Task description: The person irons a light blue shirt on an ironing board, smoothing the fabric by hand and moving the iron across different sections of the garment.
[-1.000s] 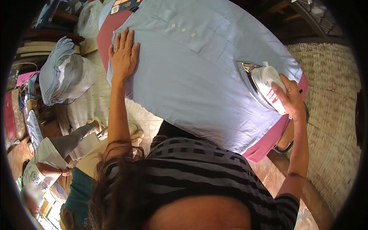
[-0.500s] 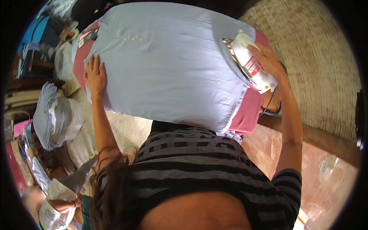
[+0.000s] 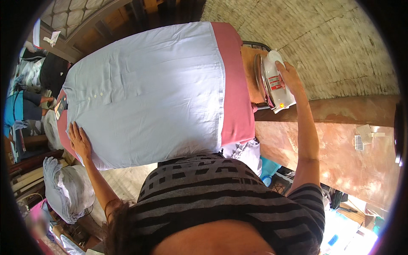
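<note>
While the right hand (image 3: 291, 80) grasps the white iron (image 3: 270, 83) at the wooden rest (image 3: 250, 66), left hand (image 3: 80, 141) spread flat on the pale-blue shirt (image 3: 148, 93), an off-centre release could tip it off.

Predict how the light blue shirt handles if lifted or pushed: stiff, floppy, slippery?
Likely floppy: the light blue shirt lies limp and flat on the maroon-covered board. Probably light, since the cloth looks thin. May bunch if pushed, as fine wrinkles show across it.
</note>
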A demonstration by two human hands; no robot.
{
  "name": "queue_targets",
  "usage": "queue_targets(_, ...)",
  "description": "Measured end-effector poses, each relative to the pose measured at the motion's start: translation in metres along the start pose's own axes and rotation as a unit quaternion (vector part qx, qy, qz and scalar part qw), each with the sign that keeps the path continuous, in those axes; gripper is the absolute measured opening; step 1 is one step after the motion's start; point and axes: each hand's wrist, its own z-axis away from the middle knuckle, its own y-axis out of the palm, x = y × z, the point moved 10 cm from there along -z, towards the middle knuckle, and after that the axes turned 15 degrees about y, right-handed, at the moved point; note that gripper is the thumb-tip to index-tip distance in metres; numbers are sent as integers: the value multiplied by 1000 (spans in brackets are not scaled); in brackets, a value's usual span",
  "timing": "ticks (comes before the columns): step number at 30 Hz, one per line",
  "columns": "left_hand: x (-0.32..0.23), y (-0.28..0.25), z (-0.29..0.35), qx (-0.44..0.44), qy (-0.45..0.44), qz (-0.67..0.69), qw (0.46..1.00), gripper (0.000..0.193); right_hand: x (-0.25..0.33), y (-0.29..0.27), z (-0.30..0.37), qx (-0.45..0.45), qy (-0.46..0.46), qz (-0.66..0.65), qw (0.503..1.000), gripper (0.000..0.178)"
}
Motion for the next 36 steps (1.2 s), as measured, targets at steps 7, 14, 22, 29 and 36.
queue_targets(7, -65, -31, -41, -107, 74, 104, 986, 41, -17, 8, -17, -30, -3, -79, 996, 45)
queue_targets(14, -379, -78, -144, -127, 427, 390, 806, 21, 53, 12, 87, -432, -238, 178, 851, 49)
queue_targets(22, -573, -41, -185, -19, 619, 321, 717, 26, 9, 153, 178, -232, -214, 80, 946, 28)
queue_targets(29, -600, -14, -195, 76, 647, 310, 693, 14, -10, 191, 200, -249, -136, 104, 953, 23)
queue_targets(36, -578, -27, -192, -84, 543, 442, 709, 5, -8, 200, 192, -209, -181, 140, 951, 18)
